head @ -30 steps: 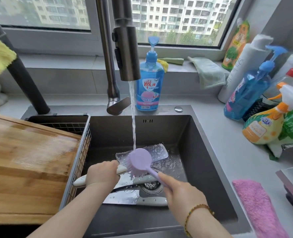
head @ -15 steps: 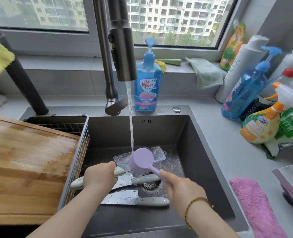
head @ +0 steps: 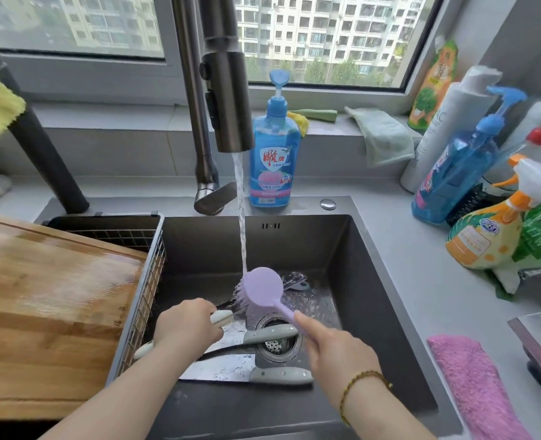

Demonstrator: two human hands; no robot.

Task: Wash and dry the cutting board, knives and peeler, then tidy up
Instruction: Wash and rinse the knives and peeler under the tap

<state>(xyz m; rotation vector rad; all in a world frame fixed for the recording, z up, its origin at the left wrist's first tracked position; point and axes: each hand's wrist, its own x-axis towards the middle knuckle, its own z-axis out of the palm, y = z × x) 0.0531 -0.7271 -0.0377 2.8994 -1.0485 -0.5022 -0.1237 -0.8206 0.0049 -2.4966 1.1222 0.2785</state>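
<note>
Lying across the rack (head: 142, 281), the cutting board (head: 50, 306) sits just left of the left hand's curled fingers. Inside the sink (head: 374, 281), water runs from the tap (head: 228, 100) onto the brush head. A cleaver (head: 231, 366) lies flat just below both sets of fingers, with a grey-handled knife (head: 269, 333) between them. The left hand (head: 186, 325) grips a white-handled knife (head: 221, 317). The right hand (head: 336, 347) is closed round the handle of the purple brush (head: 263, 289), whose bristles are at that blade.

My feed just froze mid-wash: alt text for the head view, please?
The left hand grips a white-handled knife in the sink while the right hand holds a purple brush to it under running water. A cleaver and another knife lie by the drain.
</note>
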